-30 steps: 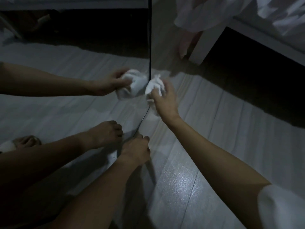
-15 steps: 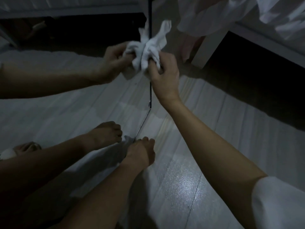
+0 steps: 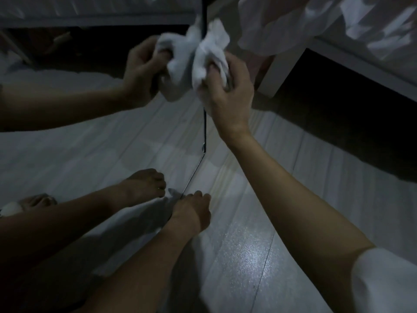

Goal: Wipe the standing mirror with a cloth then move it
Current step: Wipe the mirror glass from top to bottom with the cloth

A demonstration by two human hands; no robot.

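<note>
One tall frameless standing mirror (image 3: 94, 136) rests on pale plank floor (image 3: 304, 177), its edge facing us; right hand (image 3: 228, 86) clenches a crumpled white cloth (image 3: 208, 57) against that edge to wipe it; left hand unseen.

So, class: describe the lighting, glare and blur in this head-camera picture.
Head view: the room is dim overall; one bright glare patch sits on the pale plank floor; the crumpled white cloth in the right hand looks soft with motion blur; under the white bed frame is near-black shadow; straight lines bend from the wide lens.
</note>
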